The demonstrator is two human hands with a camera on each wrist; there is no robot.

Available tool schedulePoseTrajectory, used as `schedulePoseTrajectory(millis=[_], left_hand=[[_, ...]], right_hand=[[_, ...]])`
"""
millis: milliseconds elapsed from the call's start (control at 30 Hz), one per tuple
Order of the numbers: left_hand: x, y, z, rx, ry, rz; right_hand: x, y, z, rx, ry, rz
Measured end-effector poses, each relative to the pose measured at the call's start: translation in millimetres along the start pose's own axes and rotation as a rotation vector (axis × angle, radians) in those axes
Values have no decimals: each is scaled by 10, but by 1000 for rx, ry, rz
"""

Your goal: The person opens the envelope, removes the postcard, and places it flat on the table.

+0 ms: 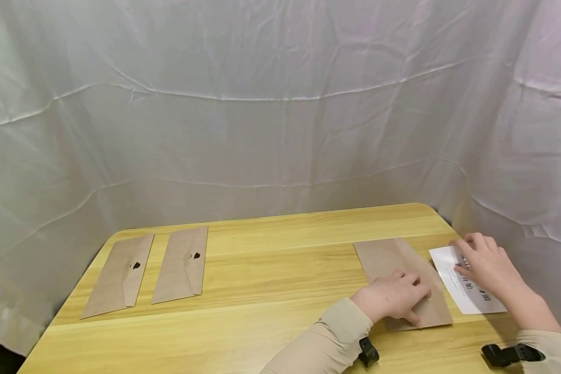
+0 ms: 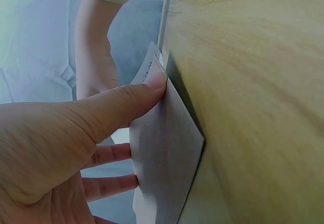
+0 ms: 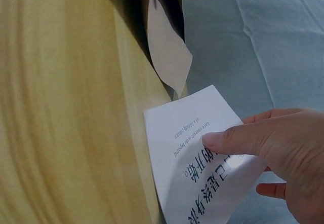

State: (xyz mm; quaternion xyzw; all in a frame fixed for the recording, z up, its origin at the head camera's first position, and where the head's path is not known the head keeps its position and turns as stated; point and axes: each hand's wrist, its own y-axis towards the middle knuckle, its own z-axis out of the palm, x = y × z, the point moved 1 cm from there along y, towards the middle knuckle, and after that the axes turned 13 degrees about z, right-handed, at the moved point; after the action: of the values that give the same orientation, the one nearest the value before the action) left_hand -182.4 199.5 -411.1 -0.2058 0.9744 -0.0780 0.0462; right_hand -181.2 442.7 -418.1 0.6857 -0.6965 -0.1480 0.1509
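Note:
At the table's right side lies a brown paper envelope (image 1: 378,255) with its flap end toward the white printed card (image 1: 469,298). My left hand (image 1: 395,295) grips the envelope, its thumb (image 2: 147,89) on the near face by the edge and its fingertips partly hidden behind it. Seen from the right wrist, the mouth of the envelope (image 3: 169,46) gapes beside the flap. My right hand (image 1: 488,265) pinches the card, thumb (image 3: 223,140) on the printed face and fingers behind. The card's leading edge is close to the envelope's flap.
Two closed brown envelopes, one at the far left (image 1: 117,275) and one beside it (image 1: 177,270), lie on the wooden table (image 1: 280,270). Each carries a small black mark. Grey-white curtains (image 1: 280,135) enclose the back and sides of the table.

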Motion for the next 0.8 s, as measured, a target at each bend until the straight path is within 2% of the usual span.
schedulePoseTrajectory(millis=[433,800], left_hand=[[-5,-35,-24,4,-11,-1],[-12,-43,-12,6,3,1]], right_hand=[[39,-1,56,38,5,39],[69,-21,102,130,22,100]])
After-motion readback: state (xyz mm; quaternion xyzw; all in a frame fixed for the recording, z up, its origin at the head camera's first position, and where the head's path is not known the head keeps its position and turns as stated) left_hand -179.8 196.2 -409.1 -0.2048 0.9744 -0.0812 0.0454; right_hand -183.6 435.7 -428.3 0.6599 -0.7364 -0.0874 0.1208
